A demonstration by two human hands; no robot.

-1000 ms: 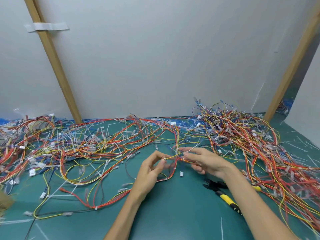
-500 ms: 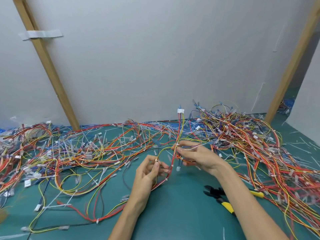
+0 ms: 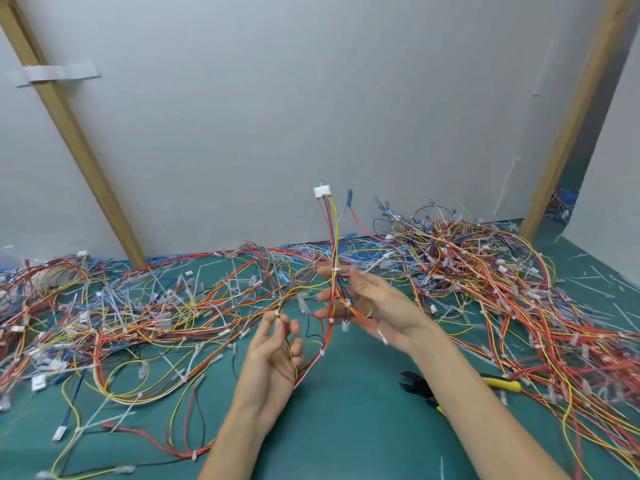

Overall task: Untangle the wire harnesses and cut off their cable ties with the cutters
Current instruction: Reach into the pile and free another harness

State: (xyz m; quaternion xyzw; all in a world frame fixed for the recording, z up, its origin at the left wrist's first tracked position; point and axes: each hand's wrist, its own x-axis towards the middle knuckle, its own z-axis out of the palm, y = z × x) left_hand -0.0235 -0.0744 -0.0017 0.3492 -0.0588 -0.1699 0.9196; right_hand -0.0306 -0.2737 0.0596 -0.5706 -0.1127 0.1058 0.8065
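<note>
Harness [image 3: 333, 237] upright, pinched between left hand [image 3: 273, 355], right hand [image 3: 377, 306].

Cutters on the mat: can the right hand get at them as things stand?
Probably, once it lets go: the right hand holds the harness; the cutters lie by its forearm, jaws uncovered.

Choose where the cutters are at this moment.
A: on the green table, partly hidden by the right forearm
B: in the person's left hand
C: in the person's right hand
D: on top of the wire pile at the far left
A: the yellow-handled cutters lie on the green table, partly behind the right forearm, while the left hand and the right hand both hold the wire harness.
</note>
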